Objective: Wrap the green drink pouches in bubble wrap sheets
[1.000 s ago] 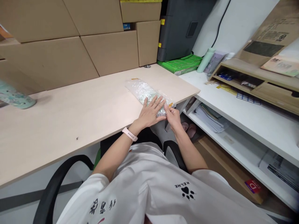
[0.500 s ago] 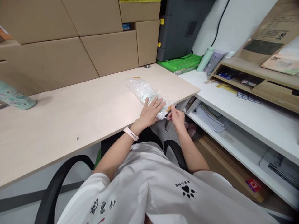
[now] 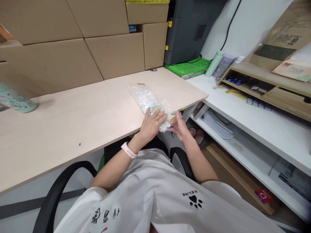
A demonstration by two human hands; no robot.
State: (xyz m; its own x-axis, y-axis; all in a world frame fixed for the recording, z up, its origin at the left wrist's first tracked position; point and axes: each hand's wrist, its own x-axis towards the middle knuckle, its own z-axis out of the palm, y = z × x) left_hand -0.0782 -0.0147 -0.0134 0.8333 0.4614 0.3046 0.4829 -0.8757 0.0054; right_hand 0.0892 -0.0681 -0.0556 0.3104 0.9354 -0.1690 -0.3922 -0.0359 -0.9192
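Observation:
A long bubble-wrapped packet (image 3: 145, 97) lies slantwise on the pale wooden desk (image 3: 80, 119), its near end over the desk's front edge. My left hand (image 3: 151, 124), with a pink watch on the wrist, lies flat on the packet's near end, fingers stretched out. My right hand (image 3: 179, 125) is at the packet's end beside the desk edge, palm turned up, fingers partly spread, touching the wrap near a small orange strip (image 3: 172, 119). A second orange strip (image 3: 140, 84) shows at the packet's far end.
Stacked cardboard boxes (image 3: 73, 42) line the back of the desk. A teal bottle (image 3: 14, 100) lies at far left. A dark machine (image 3: 189, 29) and green box (image 3: 188, 66) stand at the back. White shelving (image 3: 255, 129) with papers and a wooden organiser (image 3: 267, 84) runs along the right.
My left hand slid back toward me along the packet, pulling its near end past the desk edge. My right hand went from pinching the orange strip to lying palm-up under the end.

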